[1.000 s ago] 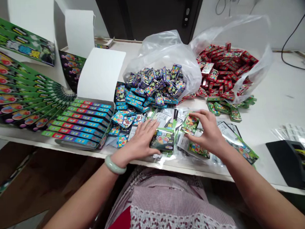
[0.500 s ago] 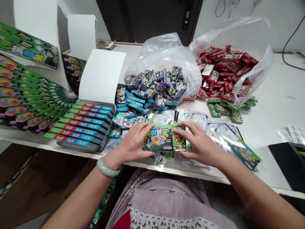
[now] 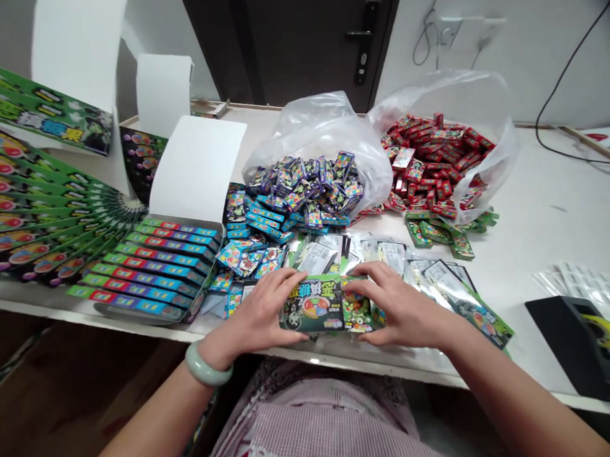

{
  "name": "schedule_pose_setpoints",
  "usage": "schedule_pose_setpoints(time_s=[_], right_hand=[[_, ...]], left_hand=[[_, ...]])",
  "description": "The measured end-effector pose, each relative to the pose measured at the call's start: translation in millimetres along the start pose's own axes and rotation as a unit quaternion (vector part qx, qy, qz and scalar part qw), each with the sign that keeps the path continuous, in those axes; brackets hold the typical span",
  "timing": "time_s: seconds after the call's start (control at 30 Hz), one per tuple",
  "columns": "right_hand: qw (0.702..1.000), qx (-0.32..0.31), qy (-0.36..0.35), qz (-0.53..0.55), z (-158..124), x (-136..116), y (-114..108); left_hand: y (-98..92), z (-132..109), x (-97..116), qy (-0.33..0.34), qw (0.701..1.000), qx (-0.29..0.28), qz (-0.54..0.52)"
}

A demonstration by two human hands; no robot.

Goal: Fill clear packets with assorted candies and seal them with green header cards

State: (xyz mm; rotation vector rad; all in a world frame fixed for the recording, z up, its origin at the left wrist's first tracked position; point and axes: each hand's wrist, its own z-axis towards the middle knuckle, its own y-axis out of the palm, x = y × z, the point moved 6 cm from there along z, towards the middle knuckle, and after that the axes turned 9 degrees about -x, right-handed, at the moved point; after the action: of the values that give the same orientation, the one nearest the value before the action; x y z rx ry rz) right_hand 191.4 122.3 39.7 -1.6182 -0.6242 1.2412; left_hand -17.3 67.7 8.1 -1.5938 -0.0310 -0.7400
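table point(image 3: 535, 240), white, stands near a dark door point(image 3: 299, 49).

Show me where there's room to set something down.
Widest: the white tabletop right of the clear plastic bag of small red boxes, beyond the black tape dispenser. A smaller patch separates the nearest white cardboard flap from the clear plastic bag of purple boxes. Crowded: around the left hand and right hand, by flat green-and-black packets.

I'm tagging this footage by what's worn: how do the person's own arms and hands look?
The left hand and right hand are both gloveless, and no sleeves show. A smooth, rounded, pale green bangle circles the left wrist; the right wrist shows no bangle or watch.
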Motion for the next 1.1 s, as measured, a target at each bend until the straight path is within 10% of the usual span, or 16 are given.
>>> schedule_pose_setpoints(time_s=[0.4,0.63,1.1], right_hand=[[0.991,0.122,0.047,0.020,-3,6,-8],[0.997,-0.006,-0.043,0.055,1,-9,-21],[0.999,0.030,-0.009,0.023,-2,7,-25]], left_hand=[[-11.8,-9,-11,-0.023,0.997,0.064,0.031],[-12.9,-10,-4,0.007,0.998,0.047,0.051],[-9.1,-10,4,0.021,0.999,0.025,0.038]])
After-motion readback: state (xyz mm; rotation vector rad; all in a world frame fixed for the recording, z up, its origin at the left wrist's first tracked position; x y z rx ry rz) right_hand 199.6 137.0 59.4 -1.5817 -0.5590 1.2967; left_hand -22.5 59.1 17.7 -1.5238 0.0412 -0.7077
